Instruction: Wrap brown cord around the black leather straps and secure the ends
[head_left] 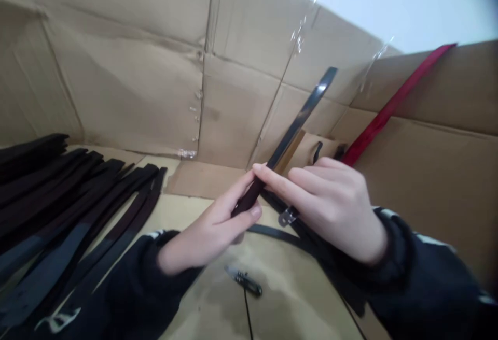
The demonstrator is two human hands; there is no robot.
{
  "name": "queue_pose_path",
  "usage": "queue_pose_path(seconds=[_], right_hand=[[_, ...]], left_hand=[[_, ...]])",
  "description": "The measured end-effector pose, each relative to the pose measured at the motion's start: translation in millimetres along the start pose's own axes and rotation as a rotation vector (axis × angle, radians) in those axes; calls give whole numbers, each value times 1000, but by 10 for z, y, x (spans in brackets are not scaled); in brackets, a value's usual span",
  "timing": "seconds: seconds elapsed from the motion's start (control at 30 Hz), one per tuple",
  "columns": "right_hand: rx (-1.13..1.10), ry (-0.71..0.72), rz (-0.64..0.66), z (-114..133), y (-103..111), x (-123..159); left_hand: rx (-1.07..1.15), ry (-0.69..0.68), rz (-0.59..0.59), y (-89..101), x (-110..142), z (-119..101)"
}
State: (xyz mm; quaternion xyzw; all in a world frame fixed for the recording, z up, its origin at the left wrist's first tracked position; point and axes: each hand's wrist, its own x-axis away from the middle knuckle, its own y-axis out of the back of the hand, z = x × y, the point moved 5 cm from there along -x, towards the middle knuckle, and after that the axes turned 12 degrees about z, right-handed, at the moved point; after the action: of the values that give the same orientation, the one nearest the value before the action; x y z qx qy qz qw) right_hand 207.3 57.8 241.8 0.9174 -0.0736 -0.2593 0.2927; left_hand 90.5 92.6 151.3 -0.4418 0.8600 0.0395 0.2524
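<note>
A long black strap (296,122), glossy towards its upper end, slants up and right from between my hands. My left hand (212,226) is closed around its lower, matte part, thumb below and fingers above. My right hand (330,205) lays its index fingertip on the strap beside the left fingertips; its other fingers are curled. Just under the right hand shows a small silver metal piece (288,216), apparently a buckle or clip, against dark strap material. What the right palm holds is hidden. Below the hands, small thread snips (244,280) lie on the tabletop.
Many dark straps (78,200) lie piled at the left. Cardboard walls (143,81) joined with clear tape stand behind and to the right. A red ribbon (400,96) hangs over the right wall. A thin black cord (248,311) runs from the snips towards me.
</note>
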Motion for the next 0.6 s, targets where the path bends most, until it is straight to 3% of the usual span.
queue_pose_path(seconds=[0.03, 0.13, 0.23, 0.37, 0.5, 0.6], right_hand=[[-49, -41, -51, -9, -19, -23], [-181, -146, -197, 15, -121, -83], [-349, -229, -308, 95, -264, -122], [-586, -354, -355, 219, -490, -119], [-985, -425, -360, 325, -714, -83], [-1253, -576, -420, 313, -834, -53]], left_hand=[[130, 69, 53, -15, 4, 21], [275, 61, 113, 6, 8, -38], [233, 15, 112, 54, 10, -107], [120, 20, 36, 133, 18, -110], [-11, 77, -6, 190, 5, -37], [-27, 105, -1, 205, -20, 33]])
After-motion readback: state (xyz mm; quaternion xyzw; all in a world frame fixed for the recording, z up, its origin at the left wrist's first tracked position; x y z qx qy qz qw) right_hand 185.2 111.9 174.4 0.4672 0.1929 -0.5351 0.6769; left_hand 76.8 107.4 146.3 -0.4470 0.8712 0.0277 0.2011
